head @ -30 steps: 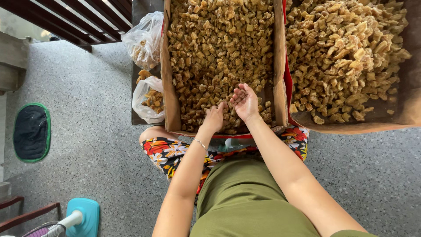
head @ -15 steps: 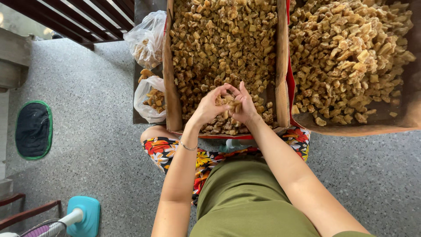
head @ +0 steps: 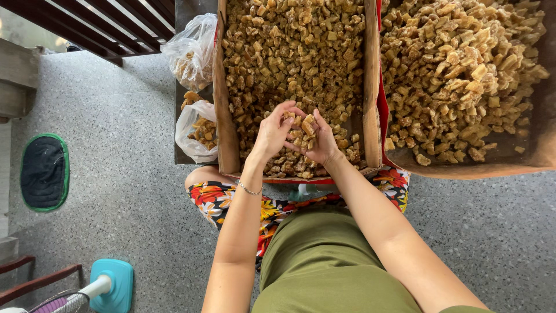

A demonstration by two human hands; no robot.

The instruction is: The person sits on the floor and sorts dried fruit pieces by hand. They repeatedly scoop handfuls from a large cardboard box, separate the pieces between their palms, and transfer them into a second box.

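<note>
A small heap of brown pieces (head: pixel 301 132) is cupped between the left hand (head: pixel 271 133) and right hand (head: pixel 320 141) over the box (head: pixel 226 133), so both palms should be kept curled and close, lest pieces are spilled

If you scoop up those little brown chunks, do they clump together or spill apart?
Probably spill apart: the brown chunks lie loose and separate in the cardboard tray. Likely firm, keeping blocky edges. Both the left hand and right hand cup them, suggesting they slip easily.

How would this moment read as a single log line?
left hand: cupped, holding brown chunks | right hand: cupped, holding same chunks | over: left cardboard tray | right cardboard tray: untouched
</note>
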